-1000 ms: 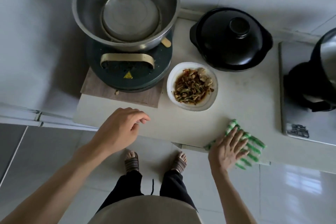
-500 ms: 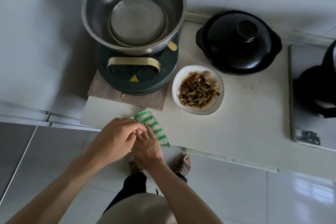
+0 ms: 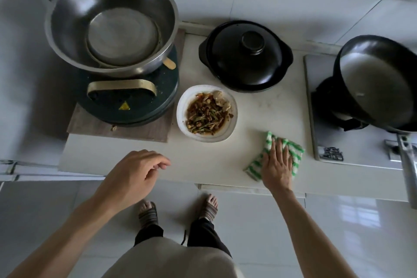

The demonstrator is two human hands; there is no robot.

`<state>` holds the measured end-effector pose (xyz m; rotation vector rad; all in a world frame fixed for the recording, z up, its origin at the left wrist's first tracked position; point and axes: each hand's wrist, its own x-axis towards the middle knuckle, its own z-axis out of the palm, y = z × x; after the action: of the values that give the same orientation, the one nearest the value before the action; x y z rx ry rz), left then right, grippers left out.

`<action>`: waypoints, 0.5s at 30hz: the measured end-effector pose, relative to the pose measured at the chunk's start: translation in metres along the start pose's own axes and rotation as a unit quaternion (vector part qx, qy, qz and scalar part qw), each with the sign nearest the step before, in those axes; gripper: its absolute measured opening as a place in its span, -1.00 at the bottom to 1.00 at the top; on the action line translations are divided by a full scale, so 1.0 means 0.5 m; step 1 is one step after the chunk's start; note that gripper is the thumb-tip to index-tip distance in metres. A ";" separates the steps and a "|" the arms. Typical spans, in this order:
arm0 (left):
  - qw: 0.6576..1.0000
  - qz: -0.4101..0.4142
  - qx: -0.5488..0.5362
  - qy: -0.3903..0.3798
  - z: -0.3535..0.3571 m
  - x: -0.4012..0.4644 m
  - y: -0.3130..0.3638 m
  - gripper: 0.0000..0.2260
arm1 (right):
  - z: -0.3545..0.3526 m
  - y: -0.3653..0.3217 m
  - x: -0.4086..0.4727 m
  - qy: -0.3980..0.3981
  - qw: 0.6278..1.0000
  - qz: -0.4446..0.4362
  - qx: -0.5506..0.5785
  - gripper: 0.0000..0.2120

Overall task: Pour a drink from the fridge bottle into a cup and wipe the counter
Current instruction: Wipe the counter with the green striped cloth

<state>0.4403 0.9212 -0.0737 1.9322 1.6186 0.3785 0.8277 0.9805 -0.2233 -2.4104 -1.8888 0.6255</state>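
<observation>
A green-and-white striped cloth (image 3: pixel 295 153) lies flat on the pale counter (image 3: pixel 203 160), right of centre near the front edge. My right hand (image 3: pixel 276 165) presses down on it with fingers spread. My left hand (image 3: pixel 133 174) hovers over the counter's front edge at the left, fingers loosely curled, holding nothing. No bottle or cup is in view.
A white plate of cooked food (image 3: pixel 207 113) sits just behind the cloth's path. A steel bowl (image 3: pixel 110 22) rests on a dark round appliance (image 3: pixel 130 101) at back left. A black lidded pot (image 3: pixel 246 54) stands behind, a black wok (image 3: pixel 379 83) on the stove at right.
My right hand has slid the cloth from the left front of the counter, beside my left hand, to the right. My left hand stayed near the left front edge.
</observation>
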 end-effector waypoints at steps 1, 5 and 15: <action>1.000 -0.001 0.003 -0.004 -0.002 0.000 0.001 -0.68 | -0.006 0.008 0.001 0.000 1.000 0.005 -0.008 -0.35; 1.000 0.007 0.013 0.002 -0.022 0.007 0.009 -0.68 | -0.022 -0.012 0.006 -0.039 0.998 0.045 -0.027 -0.43; 0.994 0.078 0.048 0.068 -0.167 0.055 0.044 -0.65 | -0.236 -0.198 -0.003 -0.026 0.999 -0.018 0.033 -0.52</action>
<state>0.4172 0.9664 0.0014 2.1543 1.6012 0.5118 0.7732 1.0327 -0.0890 -2.3366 -1.8940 0.7438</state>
